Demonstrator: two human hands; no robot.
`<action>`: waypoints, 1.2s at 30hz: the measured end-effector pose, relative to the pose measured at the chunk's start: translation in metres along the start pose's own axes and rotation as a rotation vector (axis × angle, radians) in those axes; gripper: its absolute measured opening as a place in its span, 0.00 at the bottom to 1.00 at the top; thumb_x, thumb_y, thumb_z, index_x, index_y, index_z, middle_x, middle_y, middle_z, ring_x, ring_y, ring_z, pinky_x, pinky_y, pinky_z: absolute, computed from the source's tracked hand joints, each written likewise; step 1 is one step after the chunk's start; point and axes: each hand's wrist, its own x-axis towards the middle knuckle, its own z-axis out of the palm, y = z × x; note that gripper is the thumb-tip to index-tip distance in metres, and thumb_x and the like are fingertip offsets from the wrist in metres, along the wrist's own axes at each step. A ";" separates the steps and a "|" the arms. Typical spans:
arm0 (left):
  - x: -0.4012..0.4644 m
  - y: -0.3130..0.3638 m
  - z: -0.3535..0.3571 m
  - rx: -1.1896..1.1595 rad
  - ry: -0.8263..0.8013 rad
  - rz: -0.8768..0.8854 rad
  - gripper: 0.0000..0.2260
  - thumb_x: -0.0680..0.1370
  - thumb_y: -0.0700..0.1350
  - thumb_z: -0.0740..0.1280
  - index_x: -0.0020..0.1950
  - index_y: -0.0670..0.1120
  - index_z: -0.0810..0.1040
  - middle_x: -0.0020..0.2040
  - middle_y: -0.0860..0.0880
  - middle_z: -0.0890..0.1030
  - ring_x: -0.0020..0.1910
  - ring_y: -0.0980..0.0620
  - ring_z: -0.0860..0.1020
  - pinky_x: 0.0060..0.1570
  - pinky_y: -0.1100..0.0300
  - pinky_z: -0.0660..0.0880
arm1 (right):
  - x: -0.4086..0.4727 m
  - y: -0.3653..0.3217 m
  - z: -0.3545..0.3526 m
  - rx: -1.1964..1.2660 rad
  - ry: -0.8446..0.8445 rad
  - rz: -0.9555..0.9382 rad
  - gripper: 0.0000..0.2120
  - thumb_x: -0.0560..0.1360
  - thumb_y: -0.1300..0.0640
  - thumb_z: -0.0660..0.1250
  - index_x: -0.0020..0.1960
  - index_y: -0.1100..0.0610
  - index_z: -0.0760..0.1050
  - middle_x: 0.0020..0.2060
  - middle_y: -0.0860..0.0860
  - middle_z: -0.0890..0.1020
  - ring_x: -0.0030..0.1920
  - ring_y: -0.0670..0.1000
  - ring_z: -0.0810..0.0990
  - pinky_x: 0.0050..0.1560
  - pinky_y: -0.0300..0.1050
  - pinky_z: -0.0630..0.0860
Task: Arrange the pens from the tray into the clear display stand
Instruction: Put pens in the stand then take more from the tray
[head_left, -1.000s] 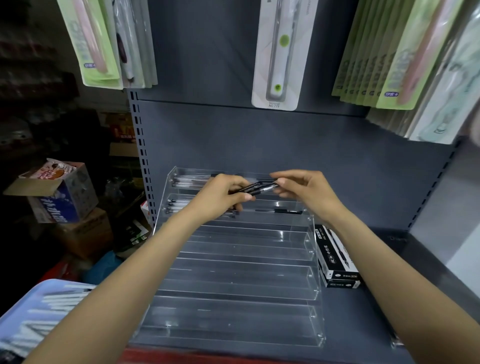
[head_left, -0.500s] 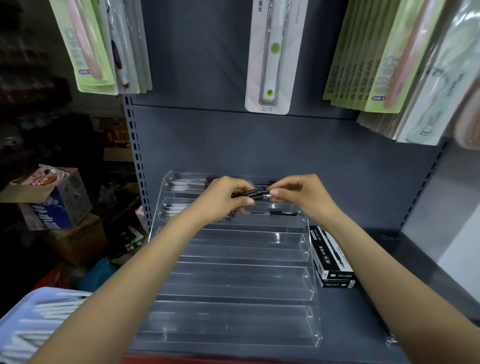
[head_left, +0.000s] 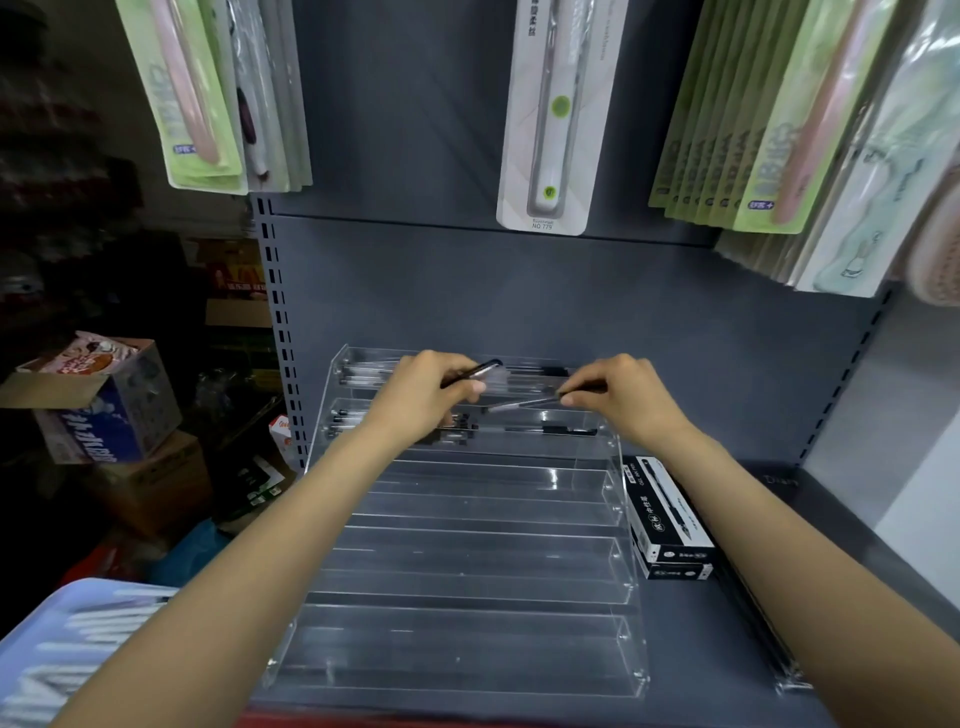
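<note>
Your left hand (head_left: 431, 395) grips a small bundle of dark pens (head_left: 475, 370) above the top steps of the clear stand (head_left: 467, 561), which fills the middle of the frame on the grey shelf (head_left: 727, 649). Your right hand (head_left: 618, 397) pinches the end of a single pen (head_left: 524, 404) and holds it almost level over the second step from the top. More pens (head_left: 550, 430) already lie in the two upper steps, while the lower steps look bare. The tray (head_left: 31, 654) with the remaining pens sits at the lower left of the frame, blurred. The main risk, as I judge it, is the loose pen: you hold it by one end only, so if you let go before it lies flat in its slot, it could tip over the low front wall and roll down the steps. The bundle in your left hand is another risk, since a slack grip while you attend to the right could let one slide out. The stand is light plastic; a push against its top edge could shift it toward the black boxes (head_left: 667, 525) just beside it at the right.
</note>
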 end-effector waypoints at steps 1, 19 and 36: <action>-0.001 -0.003 -0.003 0.002 0.021 -0.007 0.05 0.77 0.46 0.66 0.41 0.49 0.79 0.36 0.52 0.81 0.29 0.55 0.76 0.37 0.61 0.71 | 0.001 0.004 0.000 -0.032 0.002 0.025 0.05 0.71 0.59 0.72 0.47 0.56 0.84 0.44 0.49 0.84 0.47 0.47 0.80 0.51 0.35 0.75; -0.008 -0.013 -0.009 -0.141 -0.001 0.009 0.07 0.76 0.40 0.68 0.52 0.48 0.80 0.43 0.51 0.83 0.41 0.61 0.81 0.43 0.75 0.72 | 0.017 -0.007 0.029 -0.354 -0.280 0.035 0.03 0.69 0.64 0.73 0.41 0.58 0.81 0.43 0.53 0.83 0.47 0.54 0.81 0.49 0.48 0.78; 0.033 0.034 0.066 0.221 -0.226 0.076 0.04 0.72 0.42 0.72 0.47 0.47 0.84 0.46 0.49 0.83 0.47 0.51 0.79 0.52 0.52 0.76 | -0.023 0.038 0.000 0.280 -0.027 0.360 0.22 0.73 0.58 0.70 0.66 0.58 0.70 0.48 0.51 0.81 0.51 0.55 0.81 0.56 0.51 0.78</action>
